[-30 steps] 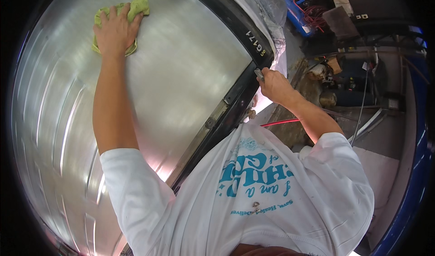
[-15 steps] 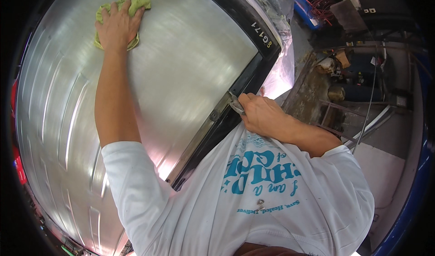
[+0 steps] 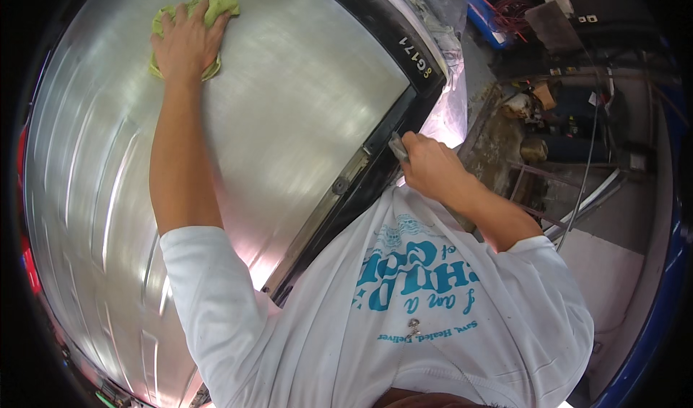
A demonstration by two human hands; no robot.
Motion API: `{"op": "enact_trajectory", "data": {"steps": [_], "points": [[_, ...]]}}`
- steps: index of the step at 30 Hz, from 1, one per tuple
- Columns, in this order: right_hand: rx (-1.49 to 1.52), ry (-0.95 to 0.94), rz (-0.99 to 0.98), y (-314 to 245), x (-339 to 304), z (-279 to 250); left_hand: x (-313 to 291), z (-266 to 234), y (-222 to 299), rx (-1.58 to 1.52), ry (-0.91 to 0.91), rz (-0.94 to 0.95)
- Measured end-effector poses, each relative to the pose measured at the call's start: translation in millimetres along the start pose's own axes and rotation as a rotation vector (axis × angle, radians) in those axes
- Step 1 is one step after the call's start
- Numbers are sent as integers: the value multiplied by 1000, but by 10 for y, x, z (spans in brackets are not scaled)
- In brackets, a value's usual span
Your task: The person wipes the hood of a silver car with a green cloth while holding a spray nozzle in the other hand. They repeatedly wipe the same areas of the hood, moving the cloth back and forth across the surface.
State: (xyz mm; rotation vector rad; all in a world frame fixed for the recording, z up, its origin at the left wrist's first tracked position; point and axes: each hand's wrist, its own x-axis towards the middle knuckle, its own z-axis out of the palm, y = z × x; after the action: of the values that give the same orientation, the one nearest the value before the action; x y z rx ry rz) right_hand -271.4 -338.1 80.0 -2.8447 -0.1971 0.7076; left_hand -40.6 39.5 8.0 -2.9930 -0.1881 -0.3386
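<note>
A bunched yellow-green cloth (image 3: 227, 0) lies against a large brushed-silver metal panel (image 3: 289, 83) at the upper left. My left hand (image 3: 189, 43) holds it there, fingers spread over the cloth and palm down, with the arm stretched out. My right hand (image 3: 433, 164) is closed on a small folded grey piece (image 3: 397, 146); its kind I cannot make out. That hand is over the black trim strip (image 3: 379, 137) along the panel's near edge, close to my shirt. A round dark fitting (image 3: 339, 185) sits on the edge, down and left of the right hand.
Clear plastic sheeting (image 3: 453, 83) hangs beyond the black trim. At the right are a dark cylinder (image 3: 570, 148), metal bars (image 3: 588, 202) and a pale board (image 3: 603, 274). A coil of red cord (image 3: 511, 14) lies at the upper right. Raised ribs (image 3: 119, 184) run along the panel's left.
My right hand has moved up and slightly right along the black trim, with the grey piece in it. The left hand and the cloth have stayed in place.
</note>
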Motion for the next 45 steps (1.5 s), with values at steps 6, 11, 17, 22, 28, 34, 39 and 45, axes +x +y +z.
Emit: {"op": "enact_trajectory", "data": {"steps": [6, 11, 17, 22, 28, 34, 39, 45], "points": [[37, -117, -7, -21, -41, -100, 38, 92, -116, 106, -76, 30], [5, 5, 83, 193, 163, -243, -199, -484, 182, -186, -70, 9], [-39, 45, 163, 529, 289, -216, 219, 331, -229, 266, -95, 183], [88, 117, 205, 653, 194, -391, 288, 514, -319, 57, -60, 56], [220, 212, 94, 780, -67, -518, 327, 358, -241, 69, -84, -13], [308, 65, 236, 915, -243, -540, 295, 319, -300, 52, -92, 38], [374, 62, 89, 630, -480, -179, 262, 276, -259, 62, -92, 25], [294, 46, -17, 362, -398, 20, 173, 116, -137, 95, -118, -9]]}}
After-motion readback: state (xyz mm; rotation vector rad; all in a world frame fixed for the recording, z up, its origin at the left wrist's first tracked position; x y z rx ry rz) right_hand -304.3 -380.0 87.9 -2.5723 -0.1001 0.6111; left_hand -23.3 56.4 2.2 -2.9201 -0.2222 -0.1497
